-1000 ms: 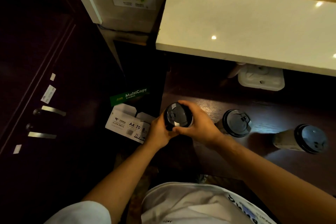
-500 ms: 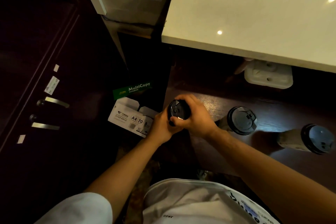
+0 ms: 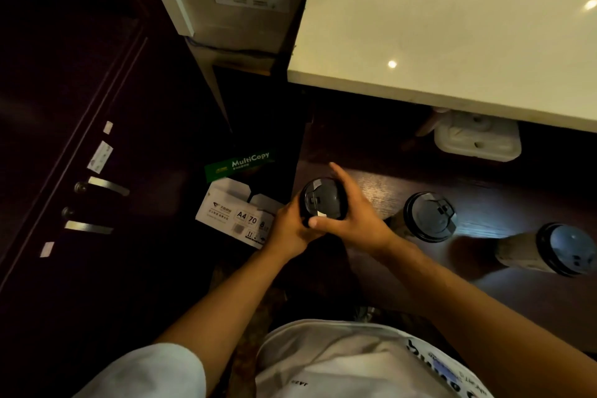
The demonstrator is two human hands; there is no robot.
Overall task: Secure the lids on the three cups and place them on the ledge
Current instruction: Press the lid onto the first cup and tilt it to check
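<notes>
Both hands clasp my cup, the right thumb pressing its lid; probably light, crushable paper, best held near the stiff rim.

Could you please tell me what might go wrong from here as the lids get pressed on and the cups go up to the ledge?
1. Both the left hand and right hand hold the first cup at the dark counter's left edge; a slip could drop it onto the paper box below.
2. The middle cup stands close beside the right forearm; a sideways move could knock it.
3. The white ledge overhangs the counter; lifting straight up might bump its underside.
</notes>
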